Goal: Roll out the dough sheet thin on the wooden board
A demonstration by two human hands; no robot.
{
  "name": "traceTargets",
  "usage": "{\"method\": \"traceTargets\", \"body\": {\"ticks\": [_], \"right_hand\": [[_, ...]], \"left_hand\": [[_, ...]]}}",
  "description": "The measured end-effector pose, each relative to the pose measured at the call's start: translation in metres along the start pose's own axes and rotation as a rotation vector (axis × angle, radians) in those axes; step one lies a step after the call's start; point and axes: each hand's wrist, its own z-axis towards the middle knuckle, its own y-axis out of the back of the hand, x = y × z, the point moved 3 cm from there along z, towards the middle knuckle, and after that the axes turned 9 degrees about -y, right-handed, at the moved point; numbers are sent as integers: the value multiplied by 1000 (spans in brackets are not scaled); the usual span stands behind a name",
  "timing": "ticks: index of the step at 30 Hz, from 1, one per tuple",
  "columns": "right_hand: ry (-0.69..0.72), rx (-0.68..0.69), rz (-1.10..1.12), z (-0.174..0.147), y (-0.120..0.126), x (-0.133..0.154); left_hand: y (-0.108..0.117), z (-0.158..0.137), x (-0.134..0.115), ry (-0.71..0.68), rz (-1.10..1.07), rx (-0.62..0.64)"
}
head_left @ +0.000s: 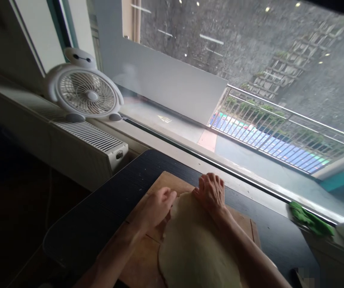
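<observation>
A wide, pale sheet of dough [194,244] lies flat on a wooden board [139,260], its near end running out of view at the bottom. My left hand [159,205] is closed at the sheet's far left edge, thumb against the rim; its other fingertips are hidden. Over the far right edge, my right hand [211,193] has its fingers bent down and pressed together on the dough. The right forearm passes above the sheet's right side and covers part of it.
The board rests on a dark table [100,212] beside a window sill. A white fan [91,96] stands by a radiator [91,136] at left. A green cloth [310,219] lies at right. Beyond the glass is a metal railing [268,128]. A dark, partly blurred object sits bottom right.
</observation>
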Motion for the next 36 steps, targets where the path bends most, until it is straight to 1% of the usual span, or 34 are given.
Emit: {"method": "traceTargets", "body": {"ticks": [2,3,4,5,7,9,10,11,13,15,16,18,20,21,23,25,26,28,30,33,35,36], "right_hand": [[54,14,31,-25,4,-5],[75,20,43,-40,6,-9],[91,29,53,-53,7,-15],[102,44,64,-64,8,-22],[139,94,97,-76,9,-39],[198,147,129,-74,10,-56],[222,165,139,-70,12,-64],[239,175,145,-65,14,-70],[244,173,153,-60,18,-78],[250,172,164,-66,23,-77],[254,176,171,-73,24,-74],[221,171,180,-95,27,-66],[117,139,180,-116,28,-57],[51,117,177,-122,28,-54],[-67,67,166,-119,27,-49],[-172,28,148,-97,24,-49],[-219,13,138,-81,23,-50],[-278,3,121,-52,18,-53],[-282,18,115,-41,14,-52],[-205,40,120,-60,9,-44],[-142,19,119,-70,8,-40],[-126,-2,117,-68,8,-40]], "left_hand": [[-3,-11,5,65,22,155],[-7,-17,7,74,27,206],[-12,-23,7,55,26,221],[-19,-29,6,16,17,199],[-37,-42,4,-61,-41,92],[-59,-58,4,-60,-126,4],[-70,-66,4,-40,-163,-6],[-79,-74,5,-25,-190,13],[-88,-83,6,-18,-222,93],[-84,-81,6,-19,-223,150],[-78,-74,5,-20,-204,145],[-63,-53,4,-31,-111,68],[-52,-27,2,-43,37,-17],[-51,-14,2,-51,119,-48],[-54,9,1,-75,270,-70],[-63,24,1,-118,356,-48],[-66,28,2,-145,359,-38],[-69,29,3,-202,307,-24],[-66,25,7,-233,237,-36],[-60,13,11,-235,181,-84],[-59,7,10,-237,195,-119],[-59,5,8,-242,217,-127]]}}
